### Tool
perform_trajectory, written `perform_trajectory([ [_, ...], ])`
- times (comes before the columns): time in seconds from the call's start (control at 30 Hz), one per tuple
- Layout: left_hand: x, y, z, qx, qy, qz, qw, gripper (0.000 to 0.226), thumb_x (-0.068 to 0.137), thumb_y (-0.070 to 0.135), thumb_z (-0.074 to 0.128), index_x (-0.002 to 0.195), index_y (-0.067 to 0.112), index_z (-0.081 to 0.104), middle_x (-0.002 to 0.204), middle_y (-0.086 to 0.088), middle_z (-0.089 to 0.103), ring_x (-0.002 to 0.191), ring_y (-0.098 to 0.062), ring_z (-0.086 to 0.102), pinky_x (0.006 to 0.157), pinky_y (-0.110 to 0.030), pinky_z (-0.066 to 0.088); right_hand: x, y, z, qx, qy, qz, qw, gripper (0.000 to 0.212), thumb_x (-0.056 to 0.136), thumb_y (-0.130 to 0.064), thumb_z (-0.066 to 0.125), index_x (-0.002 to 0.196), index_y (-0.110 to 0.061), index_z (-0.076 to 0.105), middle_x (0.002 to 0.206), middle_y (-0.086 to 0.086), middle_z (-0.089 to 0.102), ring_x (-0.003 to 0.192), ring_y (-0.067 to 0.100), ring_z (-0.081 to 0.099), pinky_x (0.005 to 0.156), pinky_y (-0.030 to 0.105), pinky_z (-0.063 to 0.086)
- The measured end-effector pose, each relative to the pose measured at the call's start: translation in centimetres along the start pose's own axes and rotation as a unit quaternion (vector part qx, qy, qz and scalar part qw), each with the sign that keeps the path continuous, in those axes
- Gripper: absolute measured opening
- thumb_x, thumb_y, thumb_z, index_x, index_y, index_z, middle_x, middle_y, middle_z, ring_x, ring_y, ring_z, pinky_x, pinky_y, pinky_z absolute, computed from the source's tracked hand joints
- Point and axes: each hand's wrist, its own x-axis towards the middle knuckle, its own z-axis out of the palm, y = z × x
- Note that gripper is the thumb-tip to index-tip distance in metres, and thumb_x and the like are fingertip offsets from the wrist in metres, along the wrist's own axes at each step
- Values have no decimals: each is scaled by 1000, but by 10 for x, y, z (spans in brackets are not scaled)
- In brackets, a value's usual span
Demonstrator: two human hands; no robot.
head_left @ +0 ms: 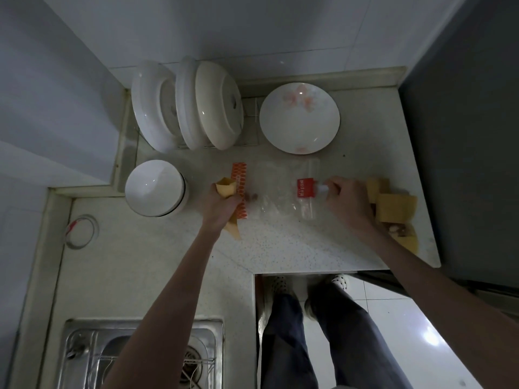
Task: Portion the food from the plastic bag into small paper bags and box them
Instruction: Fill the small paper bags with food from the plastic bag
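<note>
Clear, thin plastic bag (276, 193) lies flat on the bench (280, 242) between my two hands, its orange-patterned strip beside my left and a red label near my right. My left hand (222, 203) is curled round a small paper bag (226, 186), mouth up. My right hand (344, 196) pinches something small and pale at the bag's right end, just by the red label; I cannot tell whether it is a clip or part of the bag. A few dark bits of food (251, 196) sit inside near the strip. More paper bags (393, 207) lie touching by my right wrist. I expect the plastic to be slippery and limp, so I would grip a sealed edge; the paper creases easily, so I hold it lightly.
</note>
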Motion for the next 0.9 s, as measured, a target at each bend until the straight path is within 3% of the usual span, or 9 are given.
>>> perform_trajectory([
  [0.07, -2, 0, 4, -5, -7, -6, 1000, 52, 70, 19, 68, 120, 14, 56, 105, -6, 69, 94, -23, 68, 81, -43, 58, 0, -5, 8, 37, -23, 4, 999, 21, 93, -6, 52, 83, 4, 67, 69, 16, 66, 58, 28, 61, 54, 35, 50],
  [0.17, -3, -1, 8, -23, -2, -12, 1000, 50, 73, 13, 70, 121, 15, 56, 105, -6, 69, 95, -23, 68, 81, -41, 58, 3, -12, 15, 44, -55, 3, 997, 26, 93, -5, 52, 71, 2, 64, 62, 18, 60, 54, 29, 57, 52, 33, 48],
  [0.33, -7, -3, 8, -54, -50, 28, 997, 44, 79, 7, 71, 121, 5, 58, 107, -12, 70, 95, -24, 69, 74, -29, 56, 8, -16, 20, 26, -93, -57, 994, 28, 84, 1, 56, 56, 0, 57, 47, 2, 47, 43, 6, 38, 43, 20, 32],
  [0.43, -9, -4, 7, -54, -86, 56, 993, 37, 81, 2, 68, 117, 2, 58, 102, -11, 70, 89, -19, 70, 72, -24, 54, 6, -22, 25, 18, -81, -108, 991, 33, 82, 0, 59, 52, -13, 51, 43, -11, 40, 38, 0, 35, 40, 11, 28],
  [0.53, -8, -7, 11, -43, -104, 70, 991, 32, 81, 2, 66, 112, 1, 59, 99, -18, 68, 89, -27, 69, 75, -33, 58, 3, -29, 35, 13, -99, -138, 985, 33, 80, 4, 57, 55, -17, 55, 46, -12, 45, 39, -2, 42, 45, 6, 32],
  [0.6, -6, -8, 13, -43, -94, 70, 992, 31, 79, 6, 67, 109, 3, 59, 99, -22, 67, 88, -31, 68, 78, -40, 58, 6, -30, 42, -1, -96, -138, 986, 28, 78, 6, 55, 55, -8, 59, 48, -6, 49, 41, -1, 44, 48, 13, 37],
  [0.7, -5, -10, 15, -47, -91, 51, 993, 40, 73, 13, 67, 112, 10, 58, 98, -14, 68, 85, -20, 69, 70, -30, 58, 10, -34, 48, -51, -98, -128, 986, 27, 76, 4, 51, 51, -4, 56, 43, -2, 43, 39, 1, 38, 46, 23, 38],
  [0.83, -2, -14, 18, -47, -72, 17, 996, 44, 78, 4, 67, 120, 11, 54, 105, -12, 68, 93, -24, 69, 75, -32, 57, 9, -41, 48, -62, -111, -145, 981, 46, 75, -31, 36, 48, 1, 53, 42, 5, 40, 39, 12, 35, 46, 25, 35],
  [0.9, -2, -15, 19, -55, -70, 11, 996, 44, 79, 0, 65, 121, 8, 55, 103, -12, 68, 92, -25, 68, 72, -29, 56, 9, -42, 50, -57, -119, -133, 982, 38, 78, -19, 45, 47, 2, 51, 42, 1, 33, 39, 11, 32, 47, 24, 29],
])
